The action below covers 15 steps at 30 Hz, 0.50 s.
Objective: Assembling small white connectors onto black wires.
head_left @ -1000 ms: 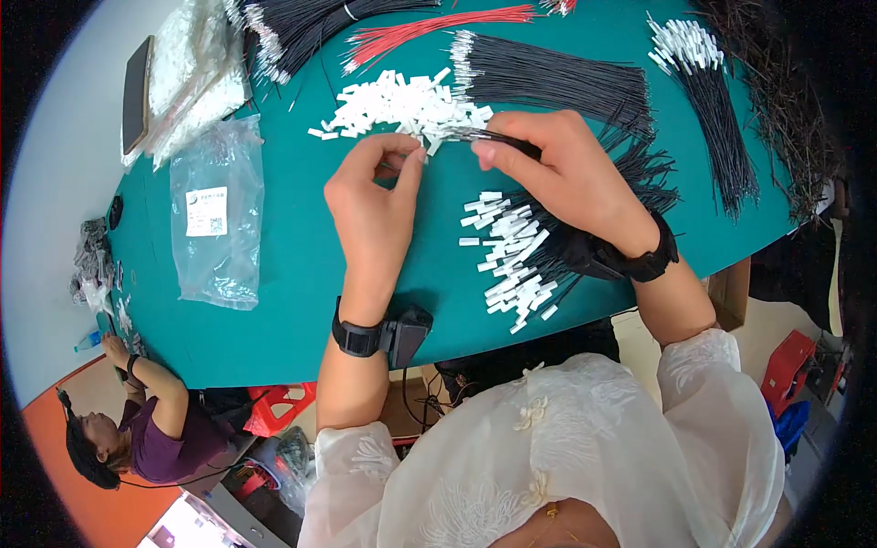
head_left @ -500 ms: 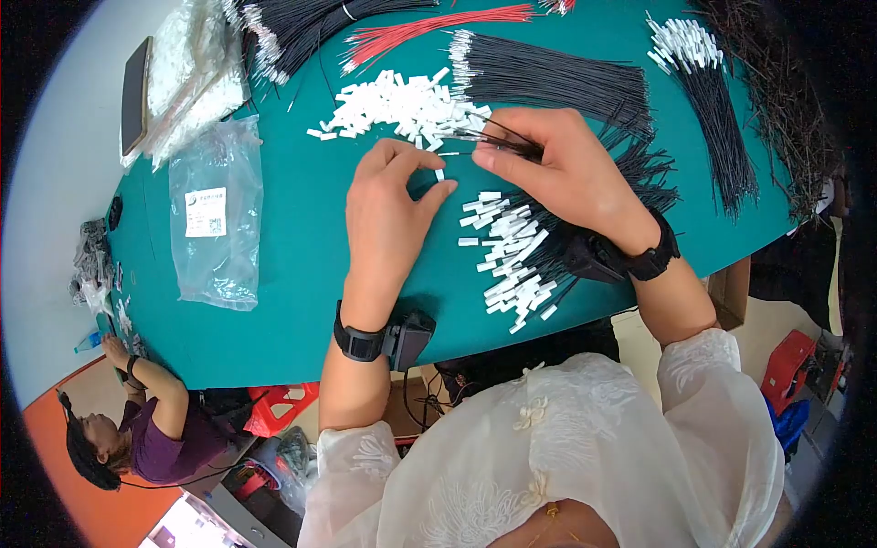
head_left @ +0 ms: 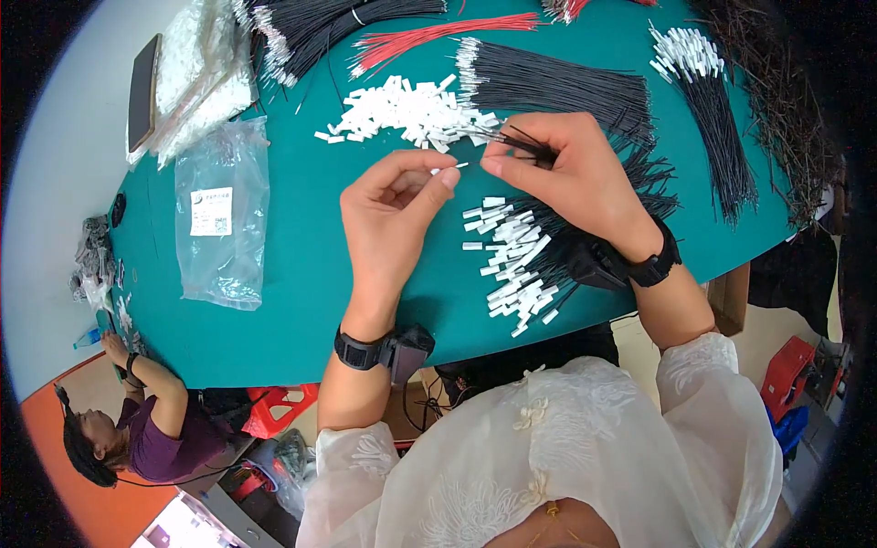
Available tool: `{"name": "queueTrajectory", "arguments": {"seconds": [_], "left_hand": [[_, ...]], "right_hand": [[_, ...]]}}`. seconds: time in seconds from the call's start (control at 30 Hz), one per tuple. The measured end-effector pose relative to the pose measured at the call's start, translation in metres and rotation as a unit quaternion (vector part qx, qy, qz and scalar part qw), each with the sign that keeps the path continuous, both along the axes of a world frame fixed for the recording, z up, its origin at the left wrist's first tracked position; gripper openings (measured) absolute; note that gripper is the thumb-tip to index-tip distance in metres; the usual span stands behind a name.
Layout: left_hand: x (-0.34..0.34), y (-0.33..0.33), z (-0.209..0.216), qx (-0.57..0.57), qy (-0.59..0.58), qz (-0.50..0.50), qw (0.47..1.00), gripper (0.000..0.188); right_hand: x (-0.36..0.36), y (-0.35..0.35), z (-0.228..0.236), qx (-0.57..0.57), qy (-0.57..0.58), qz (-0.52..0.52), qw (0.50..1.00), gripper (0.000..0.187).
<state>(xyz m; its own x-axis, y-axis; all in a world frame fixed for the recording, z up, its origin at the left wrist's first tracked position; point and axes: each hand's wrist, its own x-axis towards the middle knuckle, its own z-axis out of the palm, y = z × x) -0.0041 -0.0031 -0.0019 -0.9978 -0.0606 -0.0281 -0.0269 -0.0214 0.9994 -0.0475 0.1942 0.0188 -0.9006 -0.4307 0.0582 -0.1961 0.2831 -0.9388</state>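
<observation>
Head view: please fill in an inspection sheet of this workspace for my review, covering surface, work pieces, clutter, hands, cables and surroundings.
Surface: green table, partly covered; damage: nothing seen.
Work pieces: pile of white pieces beyond the hands; white-ended black wires nearer the body; red wire bundle at the far side.
Clutter: clear plastic bag with a label, and a dark flat slab, both on the left.
Hands: left hand pinches a small white piece; right hand holds thin black wires.
Cables: dark cables below the table's near edge.
Surroundings: another person in purple, lower left; red stool nearby.
</observation>
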Motion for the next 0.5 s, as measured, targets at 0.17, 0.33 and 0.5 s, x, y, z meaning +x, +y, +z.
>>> {"name": "queueTrajectory", "arguments": {"seconds": [0.17,0.33,0.5], "left_hand": [[0.0001,0.0003,-0.0032,0.001,0.003,0.005,1.000,0.012],[0.0002,0.0012,-0.0016,0.022,-0.009,0.000,1.000,0.012],[-0.0013,-0.0019,-0.0044,0.075,-0.006,-0.027,0.997,0.015]], "right_hand": [[0.0031,-0.0052,-0.0048,-0.050,0.046,-0.012,0.998,0.015],[0.0040,-0.0030,-0.0013,-0.010,0.104,-0.010,0.994,0.015],[0.0050,-0.0038,0.0003,-0.007,0.144,-0.015,0.989,0.015]]}}
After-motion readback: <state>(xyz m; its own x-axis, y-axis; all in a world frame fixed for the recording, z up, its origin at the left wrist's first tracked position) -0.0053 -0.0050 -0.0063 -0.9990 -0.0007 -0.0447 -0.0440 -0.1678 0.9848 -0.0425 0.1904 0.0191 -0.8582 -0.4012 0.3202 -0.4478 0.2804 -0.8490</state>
